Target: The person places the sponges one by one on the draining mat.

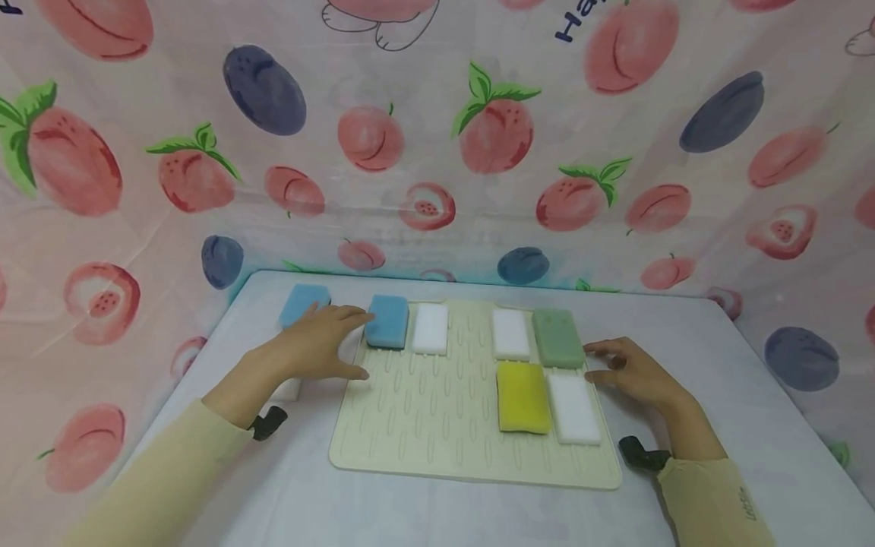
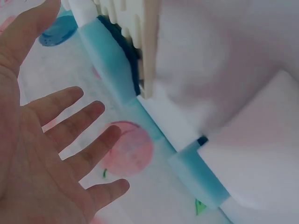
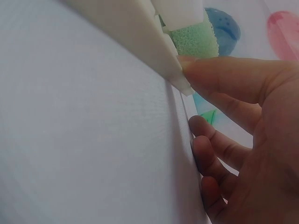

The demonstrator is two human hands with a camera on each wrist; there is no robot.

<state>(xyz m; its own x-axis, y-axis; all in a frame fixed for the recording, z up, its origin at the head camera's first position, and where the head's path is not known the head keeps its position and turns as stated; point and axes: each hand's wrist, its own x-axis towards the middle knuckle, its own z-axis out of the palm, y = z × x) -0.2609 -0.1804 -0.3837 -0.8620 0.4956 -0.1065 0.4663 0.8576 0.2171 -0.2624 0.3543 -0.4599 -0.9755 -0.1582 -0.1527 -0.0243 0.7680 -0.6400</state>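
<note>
A cream ridged drying mat (image 1: 410, 452) lies on the table. Over its left edge my left hand (image 1: 307, 346) hovers with fingers spread, near a blue sponge (image 1: 386, 319) with a dark underside. The left wrist view shows that palm (image 2: 37, 154) holding nothing. My right hand (image 1: 639, 372) is at the mat's right edge beside a green sponge (image 1: 559, 338). In the right wrist view its thumb (image 3: 229, 77) touches the mat's edge (image 3: 154, 53), other fingers loosely bent. A yellow sponge (image 1: 523, 399) and a white sponge (image 1: 574, 410) lie in the row nearer me.
Two more white sponges (image 1: 431, 328) (image 1: 510, 334) lie along the mat's far side. Left of the mat, another blue sponge (image 1: 301, 300) and a partly hidden white block (image 1: 287, 390) rest on the table (image 1: 451, 513). A fruit-printed cloth (image 1: 424, 144) hangs behind.
</note>
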